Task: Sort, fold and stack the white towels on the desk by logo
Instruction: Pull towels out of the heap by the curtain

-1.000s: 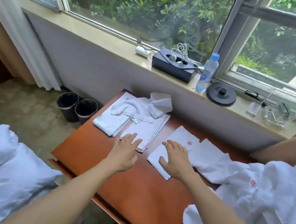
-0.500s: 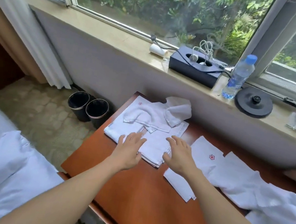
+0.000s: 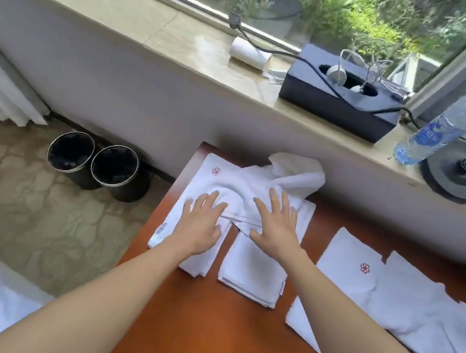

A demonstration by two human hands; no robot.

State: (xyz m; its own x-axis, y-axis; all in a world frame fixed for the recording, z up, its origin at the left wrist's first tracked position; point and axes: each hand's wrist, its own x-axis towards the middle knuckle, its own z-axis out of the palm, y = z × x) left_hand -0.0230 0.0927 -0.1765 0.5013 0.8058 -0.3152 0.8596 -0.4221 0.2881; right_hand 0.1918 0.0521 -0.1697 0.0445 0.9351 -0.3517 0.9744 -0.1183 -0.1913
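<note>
– towels (image 3: 254, 189): white terry, but where on the desk (image 3: 214, 341)?
– two folded stacks sit side by side at its far left corner. the left stack (image 3: 183, 248) shows a red flower logo (image 3: 216, 171) at its far corner and a faint bluish mark on its near edge. the right stack (image 3: 253, 274) lies just beside it.
– and the hands?
– a crumpled towel (image 3: 293, 173) lies across the far ends of both stacks. the left hand (image 3: 202, 226) and right hand (image 3: 276, 229) press flat on its near edge, fingers straight and spread, gripping nothing.
– further right?
– a flat towel (image 3: 340, 279) with its own red flower lies near the right stack, bare wood between them. more unfolded white towels overlap its right side.
</note>
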